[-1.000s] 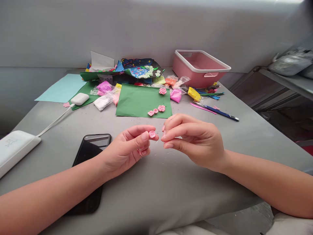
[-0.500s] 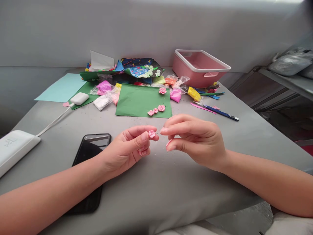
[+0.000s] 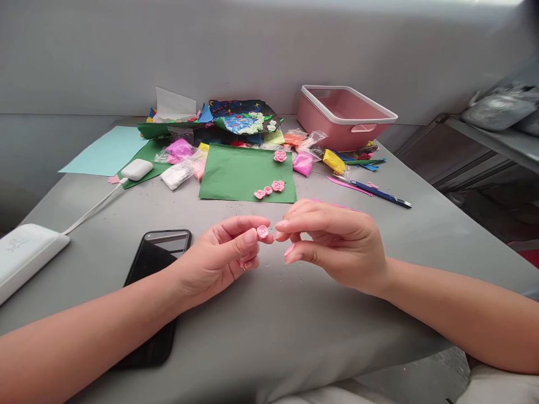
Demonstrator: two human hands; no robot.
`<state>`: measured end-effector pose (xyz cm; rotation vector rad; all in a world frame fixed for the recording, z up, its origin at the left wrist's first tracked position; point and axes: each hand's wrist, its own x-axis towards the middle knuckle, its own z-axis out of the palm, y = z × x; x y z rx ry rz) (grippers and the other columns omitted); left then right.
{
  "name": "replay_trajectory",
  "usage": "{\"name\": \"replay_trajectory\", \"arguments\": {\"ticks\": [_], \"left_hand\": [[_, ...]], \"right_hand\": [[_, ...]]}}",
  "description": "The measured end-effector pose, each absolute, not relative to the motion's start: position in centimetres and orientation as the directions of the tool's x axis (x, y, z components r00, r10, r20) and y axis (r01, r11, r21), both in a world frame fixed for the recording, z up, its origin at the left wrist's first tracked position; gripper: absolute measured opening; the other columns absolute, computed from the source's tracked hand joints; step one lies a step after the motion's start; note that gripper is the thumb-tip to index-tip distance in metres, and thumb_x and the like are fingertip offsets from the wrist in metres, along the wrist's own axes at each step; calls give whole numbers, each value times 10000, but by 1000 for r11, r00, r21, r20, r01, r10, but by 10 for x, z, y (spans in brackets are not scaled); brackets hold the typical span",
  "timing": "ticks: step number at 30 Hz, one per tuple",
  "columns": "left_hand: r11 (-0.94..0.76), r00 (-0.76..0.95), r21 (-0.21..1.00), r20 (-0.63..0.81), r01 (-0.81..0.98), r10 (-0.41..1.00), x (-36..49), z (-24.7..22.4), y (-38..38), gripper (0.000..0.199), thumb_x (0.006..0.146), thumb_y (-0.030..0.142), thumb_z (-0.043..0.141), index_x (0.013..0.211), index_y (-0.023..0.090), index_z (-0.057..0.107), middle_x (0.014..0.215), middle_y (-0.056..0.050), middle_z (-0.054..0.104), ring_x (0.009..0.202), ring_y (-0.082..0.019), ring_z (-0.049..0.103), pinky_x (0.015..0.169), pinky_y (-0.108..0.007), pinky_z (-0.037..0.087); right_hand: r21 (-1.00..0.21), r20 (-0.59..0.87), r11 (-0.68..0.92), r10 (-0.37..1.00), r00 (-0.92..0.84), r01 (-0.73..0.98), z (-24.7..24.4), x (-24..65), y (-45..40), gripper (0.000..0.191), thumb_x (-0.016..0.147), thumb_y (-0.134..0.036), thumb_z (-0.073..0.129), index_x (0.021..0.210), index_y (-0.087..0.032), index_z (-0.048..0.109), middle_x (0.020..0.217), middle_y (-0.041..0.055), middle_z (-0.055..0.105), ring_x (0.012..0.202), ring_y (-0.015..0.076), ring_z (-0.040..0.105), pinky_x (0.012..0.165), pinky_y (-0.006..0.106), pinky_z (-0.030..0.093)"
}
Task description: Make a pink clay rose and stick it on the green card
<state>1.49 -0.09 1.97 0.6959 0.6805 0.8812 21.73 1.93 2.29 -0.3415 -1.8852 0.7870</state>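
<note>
Between the thumb and forefinger of my left hand is a small pink clay rose, its coiled face turned up. More pink clay shows among that hand's lower fingers. My right hand is close by on the right, fingers bent, their tips just short of the rose. A thin pink clay petal sits on its thumb tip, with a gap above it to the fingers. Behind this hand a thin pink stick peeks out; I cannot tell whether the hand holds it.
Several pink clay flowers lie on a green sheet. Around it are clay packets, a blue-handled tool and a pink basket. A black phone lies under my left forearm, near a white power bank.
My right hand has shifted slightly down and its fingertips are closer to the rose. The pink stick behind it now shows. The rose has moved a touch right.
</note>
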Motion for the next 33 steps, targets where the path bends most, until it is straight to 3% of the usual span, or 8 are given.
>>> {"name": "replay_trajectory", "arguments": {"ticks": [5, 8, 14, 21, 33], "left_hand": [[455, 474, 780, -234, -430, 849, 15, 19, -1, 142, 725, 296, 871, 844, 237, 821, 771, 4, 710, 564, -32, 471, 540, -151, 440], [449, 497, 791, -216, -415, 840, 14, 19, -1, 119, 740, 295, 860, 839, 242, 821, 783, 2, 724, 578, -35, 492, 555, -150, 442], [412, 494, 821, -189, -395, 849, 15, 20, -2, 94, 740, 289, 858, 823, 263, 823, 733, 29, 712, 611, -46, 532, 589, -147, 458], [374, 505, 850, -153, -370, 849, 17, 21, -2, 83, 729, 299, 866, 799, 270, 832, 718, 24, 703, 625, -52, 518, 592, -157, 434], [361, 506, 871, -158, -334, 848, 15, 19, -3, 99, 712, 311, 875, 799, 282, 837, 661, 6, 665, 613, -76, 487, 596, -194, 410]], "right_hand": [[-654, 704, 753, 570, -423, -73, 25, 216, 18, 139, 896, -92, 660, 938, -213, 714, 811, 25, 667, 745, 121, 630, 638, 267, 569], [-636, 723, 769, 563, -401, -66, 23, 215, 17, 160, 872, -108, 702, 979, -226, 720, 831, 22, 666, 734, 115, 621, 615, 250, 571], [-721, 666, 691, 665, -338, -61, 16, 212, 12, 250, 790, -144, 798, 993, -240, 686, 874, 14, 660, 781, 123, 637, 578, 223, 587], [-684, 681, 728, 619, -392, -39, 17, 211, 12, 197, 824, -131, 763, 939, -214, 625, 852, 18, 640, 813, 135, 663, 711, 272, 627], [-644, 709, 764, 575, -407, -42, 16, 211, 13, 188, 820, -113, 759, 925, -210, 638, 822, 17, 679, 802, 153, 676, 722, 300, 603]]}}
